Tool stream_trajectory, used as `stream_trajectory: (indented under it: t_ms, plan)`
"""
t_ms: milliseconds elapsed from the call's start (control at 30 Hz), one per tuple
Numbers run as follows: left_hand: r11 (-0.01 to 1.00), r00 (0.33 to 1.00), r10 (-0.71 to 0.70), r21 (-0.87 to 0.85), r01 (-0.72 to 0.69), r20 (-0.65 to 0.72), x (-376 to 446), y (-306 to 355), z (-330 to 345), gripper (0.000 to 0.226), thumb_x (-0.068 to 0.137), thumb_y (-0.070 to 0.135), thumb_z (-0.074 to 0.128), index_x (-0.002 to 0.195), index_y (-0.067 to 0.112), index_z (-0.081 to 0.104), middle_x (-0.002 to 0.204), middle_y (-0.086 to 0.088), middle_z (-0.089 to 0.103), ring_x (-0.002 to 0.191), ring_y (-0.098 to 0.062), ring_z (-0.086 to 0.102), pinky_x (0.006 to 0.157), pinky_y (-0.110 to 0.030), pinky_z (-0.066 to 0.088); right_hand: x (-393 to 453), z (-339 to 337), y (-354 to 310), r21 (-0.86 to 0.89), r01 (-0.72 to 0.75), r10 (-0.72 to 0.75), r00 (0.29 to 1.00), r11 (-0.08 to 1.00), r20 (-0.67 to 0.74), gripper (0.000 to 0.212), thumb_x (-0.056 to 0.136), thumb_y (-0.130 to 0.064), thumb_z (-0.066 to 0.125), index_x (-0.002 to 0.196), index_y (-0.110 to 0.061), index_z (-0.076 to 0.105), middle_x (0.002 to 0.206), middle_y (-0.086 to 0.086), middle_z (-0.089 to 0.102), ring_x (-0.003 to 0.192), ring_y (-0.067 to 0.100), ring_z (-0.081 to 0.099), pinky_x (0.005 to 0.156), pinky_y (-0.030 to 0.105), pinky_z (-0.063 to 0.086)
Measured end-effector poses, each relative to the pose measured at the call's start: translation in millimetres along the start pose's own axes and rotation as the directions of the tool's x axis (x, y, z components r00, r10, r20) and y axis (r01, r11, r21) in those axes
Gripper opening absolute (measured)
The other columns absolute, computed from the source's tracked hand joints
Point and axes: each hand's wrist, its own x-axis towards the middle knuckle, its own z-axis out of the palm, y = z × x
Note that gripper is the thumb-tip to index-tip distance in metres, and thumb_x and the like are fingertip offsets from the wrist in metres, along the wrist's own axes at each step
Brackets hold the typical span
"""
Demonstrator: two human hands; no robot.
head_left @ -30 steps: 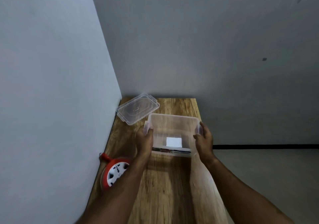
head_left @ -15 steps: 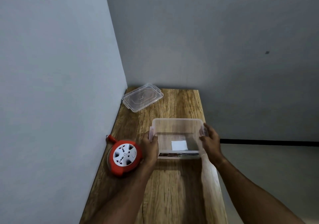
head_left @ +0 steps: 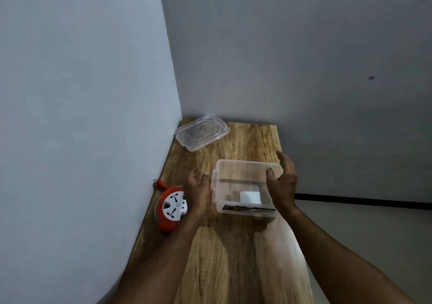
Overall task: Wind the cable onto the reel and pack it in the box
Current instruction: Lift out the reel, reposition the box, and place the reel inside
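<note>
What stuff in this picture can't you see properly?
- Reel, head view: its right edge sits behind the left hand, so any wound cable there is hidden.
- Box: the right hand covers its right wall; the print on the front label is too small to read.
- Lid: its clips are too small to make out.
- Table: the near end is cut off by the bottom edge.

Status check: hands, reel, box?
Left hand and right hand open, flanking the clear box, gripping nothing. Red reel on table, not boxed. Lid off, far corner.
</note>
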Motion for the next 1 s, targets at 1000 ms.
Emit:
stream_trajectory:
  t_ms: [1000]
  plan:
    - [0.986,0.949,-0.155,0.014,0.165,-0.274,-8,-82,-96,0.057,0.097,0.038,0.065,0.148,0.023,0.045,0.149,-0.003,0.052,0.132,-0.025,0.055,0.103,-0.045,0.053,-127,184,-54,-0.118,-0.21,0.239,0.771,0.97,0.59,0.049,0.099,-0.027,0.062,0.144,-0.012,0.048,0.143,0.008,0.053,0.132,0.024,0.05,0.099,0.031,0.042]
